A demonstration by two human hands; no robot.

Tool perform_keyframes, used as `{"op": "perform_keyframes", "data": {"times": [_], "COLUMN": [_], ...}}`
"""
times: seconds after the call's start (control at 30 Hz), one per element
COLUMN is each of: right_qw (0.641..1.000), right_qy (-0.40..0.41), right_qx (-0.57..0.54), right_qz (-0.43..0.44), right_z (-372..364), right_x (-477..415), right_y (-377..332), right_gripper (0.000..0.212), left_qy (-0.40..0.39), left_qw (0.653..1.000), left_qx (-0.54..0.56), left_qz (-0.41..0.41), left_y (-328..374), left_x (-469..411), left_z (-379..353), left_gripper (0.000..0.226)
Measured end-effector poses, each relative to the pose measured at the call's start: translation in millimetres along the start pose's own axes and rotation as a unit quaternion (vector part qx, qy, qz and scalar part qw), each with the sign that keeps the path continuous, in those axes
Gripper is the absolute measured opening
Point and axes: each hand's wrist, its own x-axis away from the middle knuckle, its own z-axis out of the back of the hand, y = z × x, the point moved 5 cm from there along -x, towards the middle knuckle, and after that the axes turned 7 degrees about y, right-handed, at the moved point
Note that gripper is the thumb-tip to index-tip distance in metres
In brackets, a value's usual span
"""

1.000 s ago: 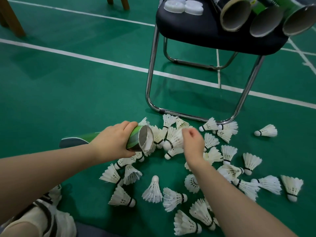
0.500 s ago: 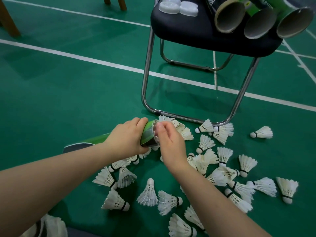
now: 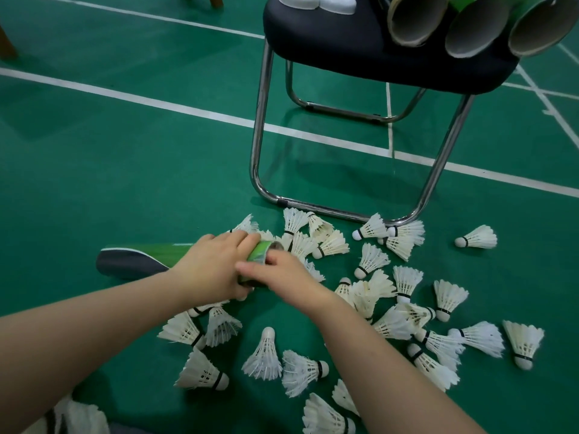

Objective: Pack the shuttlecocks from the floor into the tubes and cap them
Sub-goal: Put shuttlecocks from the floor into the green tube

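Green tube (image 3: 175, 249) lay on the floor (image 3: 125, 170), gripped by our left hand (image 3: 216, 267); right hand (image 3: 282, 274) fingers at its mouth, grip indeterminate. Most shuttlecocks (image 3: 371, 260) remained loose; three tubes (image 3: 476, 25) on the chair (image 3: 344, 48) uncapped.

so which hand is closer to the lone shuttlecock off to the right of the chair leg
Right. The right hand is at the tube mouth, nearer that shuttlecock; the left hand grips the tube farther away.
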Motion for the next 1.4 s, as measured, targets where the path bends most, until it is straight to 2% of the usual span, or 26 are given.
{"op": "perform_keyframes", "data": {"times": [0.13,0.23,0.3,0.37,0.5,0.6,0.7,0.9,1.07,1.2,1.3,1.4], "right_qw": [0.975,0.956,0.955,0.955,0.934,0.917,0.906,0.910,0.912,0.912,0.928,0.957], "right_qy": [0.211,0.290,0.289,0.264,0.210,0.185,0.172,0.164,0.191,0.246,0.281,0.277], "right_qx": [-0.067,-0.032,0.037,0.112,0.288,0.348,0.379,0.381,0.362,0.328,0.243,0.057], "right_qz": [0.031,-0.014,-0.056,-0.076,-0.005,0.054,0.070,0.016,0.000,0.000,-0.007,-0.060], "right_z": [31,50,56,55,35,19,8,-3,1,13,25,34], "right_x": [-5,-19,-31,-42,-62,-73,-85,-102,-94,-78,-65,-58], "right_y": [-10,7,25,38,47,42,42,64,72,69,65,70], "right_gripper": [0.027,0.021,0.022,0.033,0.052,0.059,0.065,0.072,0.043,0.039,0.041,0.032], "left_qy": [0.009,0.002,0.000,-0.005,-0.003,0.007,0.021,0.040,0.045,0.039,0.032,0.021], "left_qw": [0.998,0.994,0.992,0.992,0.991,0.991,0.991,0.988,0.987,0.987,0.987,0.988], "left_qx": [0.011,0.007,-0.003,-0.014,-0.020,-0.019,-0.016,-0.007,0.001,0.001,0.000,-0.003], "left_qz": [0.063,0.107,0.123,0.128,0.130,0.130,0.132,0.152,0.155,0.155,0.159,0.154], "left_y": [-33,-56,-67,-72,-74,-75,-77,-81,-84,-84,-83,-77], "left_x": [4,11,14,16,17,14,15,14,12,9,8,4], "left_z": [6,3,1,-3,-10,-11,-12,-9,-6,-5,-4,-5], "left_gripper": [0.074,0.071,0.073,0.074,0.075,0.075,0.075,0.076,0.074,0.074,0.073,0.074]}}
